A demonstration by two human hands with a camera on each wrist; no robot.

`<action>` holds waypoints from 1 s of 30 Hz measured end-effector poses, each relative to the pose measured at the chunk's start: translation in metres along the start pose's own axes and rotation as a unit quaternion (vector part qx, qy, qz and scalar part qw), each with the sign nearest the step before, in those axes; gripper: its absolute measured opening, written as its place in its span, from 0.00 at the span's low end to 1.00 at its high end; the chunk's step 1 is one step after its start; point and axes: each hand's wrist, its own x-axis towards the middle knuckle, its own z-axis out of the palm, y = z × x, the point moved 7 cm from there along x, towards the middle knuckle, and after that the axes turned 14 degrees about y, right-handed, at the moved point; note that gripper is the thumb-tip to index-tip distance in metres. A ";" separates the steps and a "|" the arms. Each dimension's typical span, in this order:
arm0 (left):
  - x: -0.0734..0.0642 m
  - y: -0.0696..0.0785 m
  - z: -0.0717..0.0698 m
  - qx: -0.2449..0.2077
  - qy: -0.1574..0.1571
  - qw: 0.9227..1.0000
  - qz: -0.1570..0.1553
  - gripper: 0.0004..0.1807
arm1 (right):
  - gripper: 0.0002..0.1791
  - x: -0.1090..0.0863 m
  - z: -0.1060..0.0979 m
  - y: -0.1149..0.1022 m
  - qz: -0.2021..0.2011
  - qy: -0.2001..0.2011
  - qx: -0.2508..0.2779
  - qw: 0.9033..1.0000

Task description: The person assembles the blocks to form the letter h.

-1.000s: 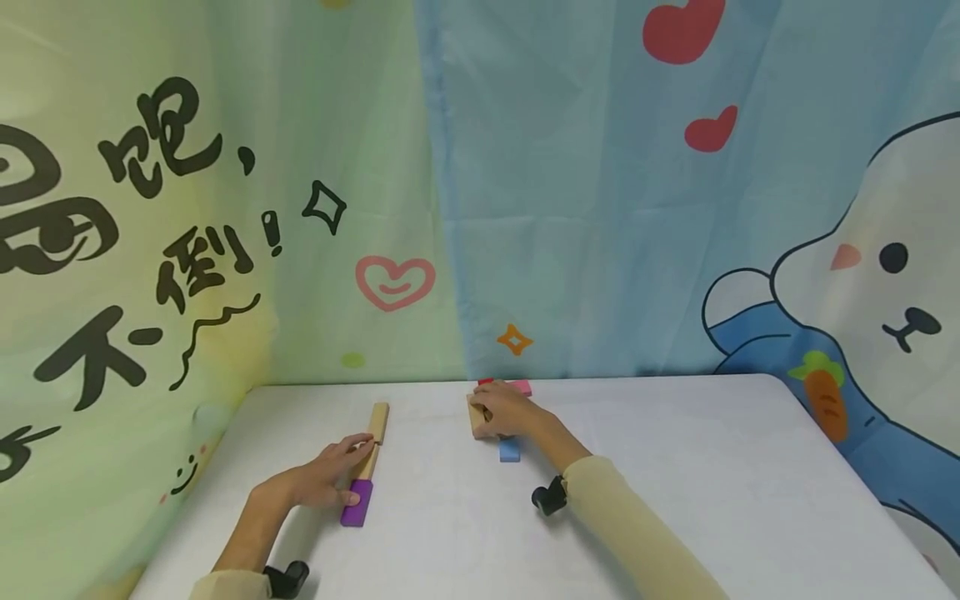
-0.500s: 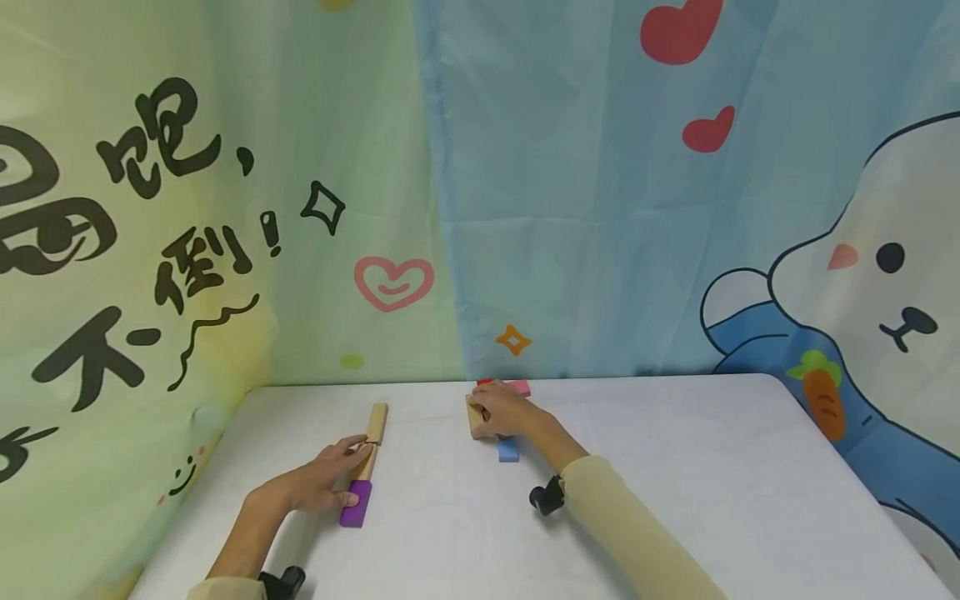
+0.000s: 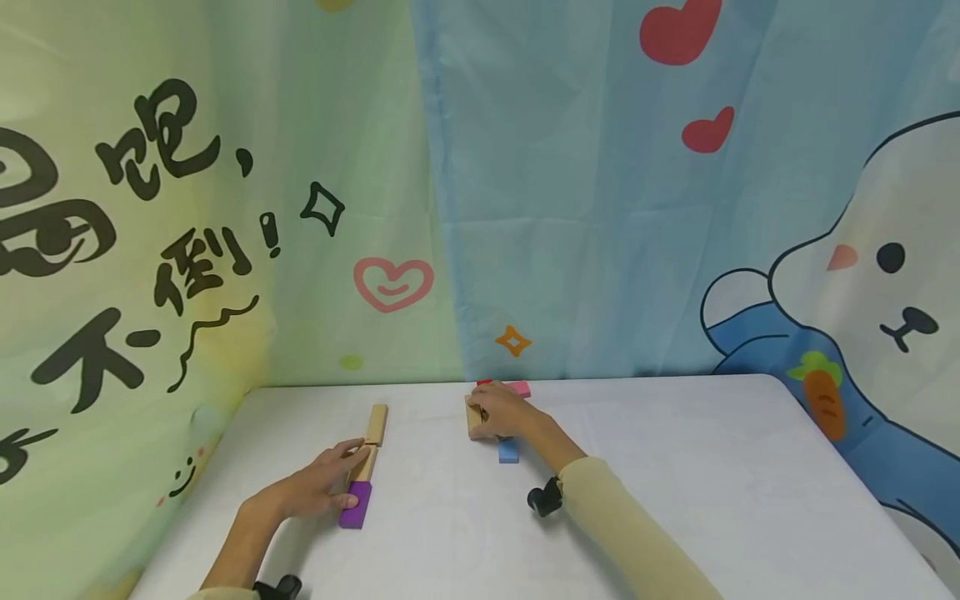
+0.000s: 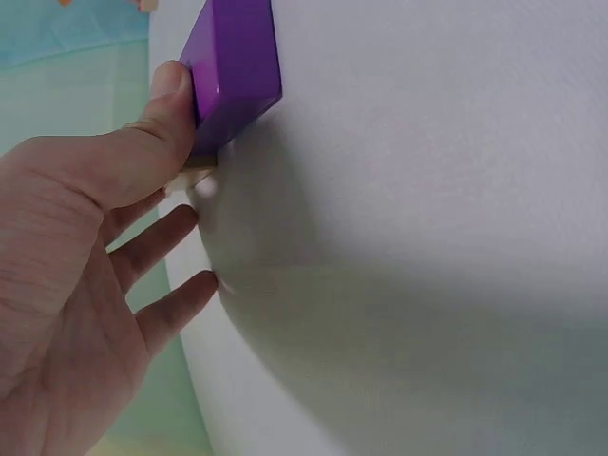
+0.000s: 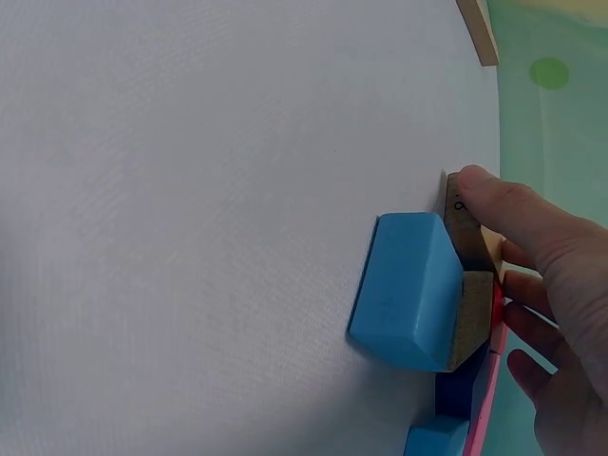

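My left hand (image 3: 311, 487) rests along a row of blocks at the table's left. Its thumb presses the side of the purple block (image 4: 242, 62), and its loosely spread fingers reach the plain wooden block (image 3: 363, 465) beyond it. Another wooden block (image 3: 377, 424) continues the row at the far end. At the back middle, my right hand (image 3: 504, 413) pinches a plain wooden block (image 3: 474, 418), thumb on the near end and fingers toward the far end. Right beside it in the right wrist view are a light blue block (image 5: 404, 285) and a second wooden block (image 5: 472, 318).
Around the right hand cluster a dark blue block (image 5: 460, 385), a pink block (image 5: 484, 408), a red block (image 5: 498, 309) and another light blue block (image 5: 437, 438). The white table (image 3: 660, 492) ends at a printed curtain (image 3: 555, 208) behind.
The left wrist has shifted slightly down and to the left, with its fingers still at the same blocks. My right hand and the blocks look unchanged.
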 end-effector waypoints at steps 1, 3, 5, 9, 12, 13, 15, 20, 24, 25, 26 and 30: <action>0.000 0.000 0.000 -0.004 0.000 1.000 0.000 0.40 | 0.27 0.000 0.000 0.000 -0.001 0.001 -0.002 1.000; -0.001 0.001 0.001 -0.010 0.002 1.000 0.010 0.39 | 0.26 0.000 0.001 0.001 -0.001 0.001 -0.005 1.000; -0.001 0.001 0.001 -0.011 0.004 1.000 0.016 0.39 | 0.26 0.001 0.001 0.001 -0.003 0.002 -0.007 1.000; -0.003 0.002 0.003 -0.005 0.009 1.000 0.025 0.40 | 0.25 0.000 0.001 0.002 -0.006 0.005 -0.006 1.000; -0.003 0.002 0.004 -0.003 0.014 0.999 0.030 0.40 | 0.23 0.001 0.002 0.001 -0.011 0.008 -0.008 1.000; -0.003 0.002 0.004 -0.004 0.015 0.999 0.031 0.40 | 0.21 0.001 0.001 0.001 -0.013 0.010 -0.007 1.000; -0.003 0.002 0.004 -0.005 0.016 0.999 0.036 0.40 | 0.21 0.001 0.001 0.000 -0.014 0.010 -0.007 1.000; -0.003 0.003 0.005 -0.006 0.009 0.999 0.036 0.40 | 0.24 0.000 0.001 0.001 -0.005 0.008 -0.002 1.000; -0.002 0.004 0.007 0.001 0.007 1.000 0.031 0.40 | 0.28 0.000 0.001 0.003 0.000 0.008 0.000 1.000; -0.002 0.004 0.007 0.004 0.008 0.999 0.031 0.40 | 0.28 0.000 0.002 0.003 0.001 0.007 -0.001 1.000; -0.002 0.005 0.007 0.006 0.009 0.999 0.032 0.40 | 0.28 0.000 0.002 0.003 0.000 0.007 -0.001 1.000; -0.001 0.005 0.008 0.014 0.011 0.999 0.034 0.39 | 0.26 0.000 0.002 0.003 -0.005 0.007 -0.010 1.000</action>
